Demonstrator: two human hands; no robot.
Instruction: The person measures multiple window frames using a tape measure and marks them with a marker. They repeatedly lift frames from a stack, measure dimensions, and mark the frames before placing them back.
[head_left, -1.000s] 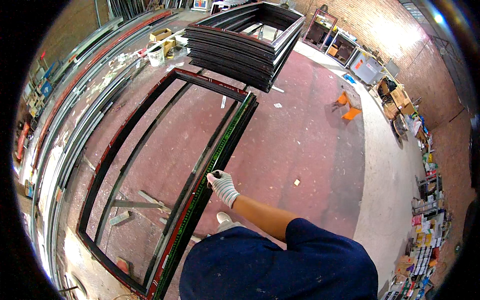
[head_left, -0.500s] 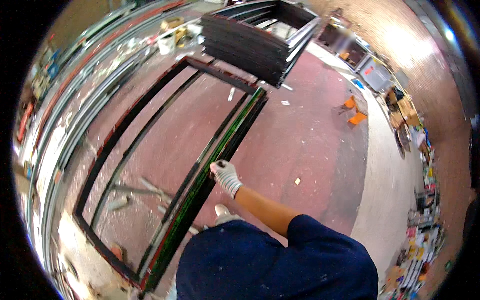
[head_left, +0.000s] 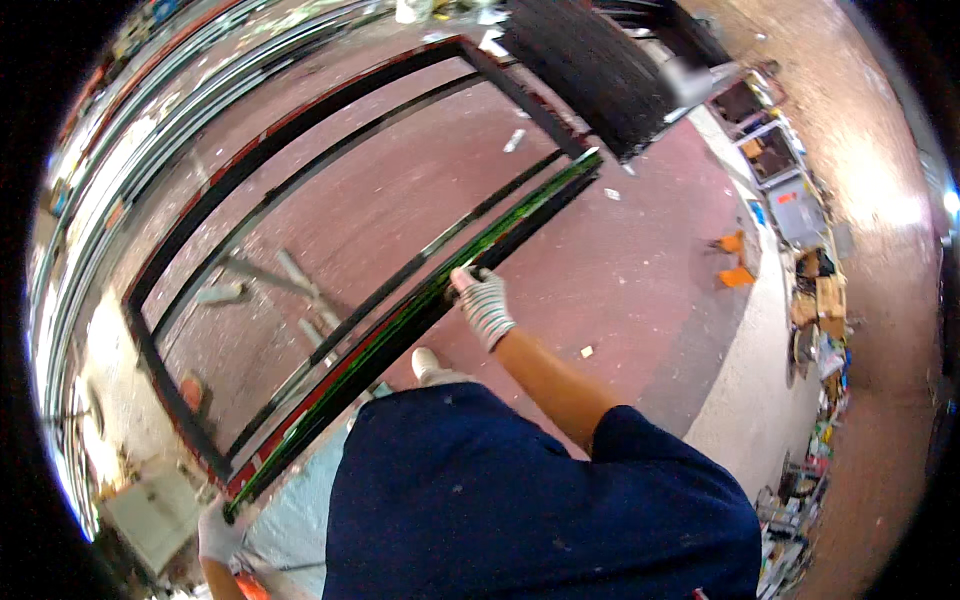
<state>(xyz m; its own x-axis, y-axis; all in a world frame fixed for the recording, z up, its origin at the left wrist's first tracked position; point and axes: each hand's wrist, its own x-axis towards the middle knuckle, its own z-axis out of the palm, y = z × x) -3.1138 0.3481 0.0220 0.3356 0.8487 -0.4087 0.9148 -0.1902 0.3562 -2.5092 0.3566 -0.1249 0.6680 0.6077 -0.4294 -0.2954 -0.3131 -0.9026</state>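
A large dark metal frame (head_left: pixel 155 350) with reddish edges and inner lengthwise bars stretches from the lower left to the upper middle. Along its near long side runs a green-topped strip (head_left: pixel 440 270). My right hand (head_left: pixel 484 300), in a striped glove, is closed on that near side about midway, thumb on top; the other fingertips are partly hidden. At the lower left, my left hand (head_left: pixel 220 532) in a pale glove is at the near corner, apparently closed round the frame's end. Only part of its fingers shows.
A stack of dark frames (head_left: pixel 590 75) stands beyond the far end. Long metal profiles (head_left: pixel 150 160) lie along the left. An orange stool (head_left: pixel 737 262) stands on the reddish floor at right, near a row of boxes (head_left: pixel 830 300). Grey metal pieces (head_left: pixel 290 275) show through the frame.
The view has turned, and the frame now lies flatter across it, nearer to me. My left hand has come into view at the near corner; my right hand keeps its hold.
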